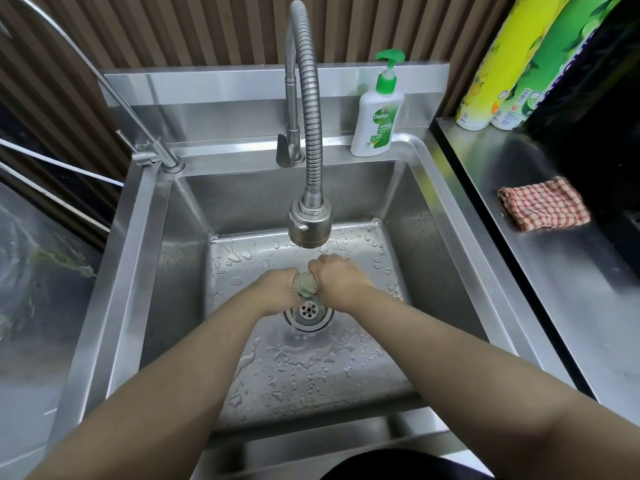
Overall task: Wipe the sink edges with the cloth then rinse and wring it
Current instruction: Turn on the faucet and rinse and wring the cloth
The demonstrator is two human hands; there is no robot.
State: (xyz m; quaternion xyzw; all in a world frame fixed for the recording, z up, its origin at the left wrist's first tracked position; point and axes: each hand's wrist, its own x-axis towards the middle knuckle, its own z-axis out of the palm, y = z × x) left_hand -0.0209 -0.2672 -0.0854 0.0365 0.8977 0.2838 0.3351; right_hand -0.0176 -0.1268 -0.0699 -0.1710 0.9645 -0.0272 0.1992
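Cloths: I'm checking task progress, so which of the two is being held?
The bunched grey-green cloth, gripped between both hands above the drain; the red checked cloth lies untouched on the right counter.

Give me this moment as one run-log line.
phase: wringing | cloth: bunched between both fists over drain | left hand: gripping | right hand: gripping | faucet: no visible flow

Bright, even overhead light, soft glare on the steel sink [446,216], wide-angle bending at edges.

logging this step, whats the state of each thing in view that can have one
green cloth: bunched, gripped between both hands above the drain
left hand: shut on the cloth
right hand: shut on the cloth
faucet: no water visible
sink: wet, droplets
checkered cloth: folded, on counter
soap bottle: upright
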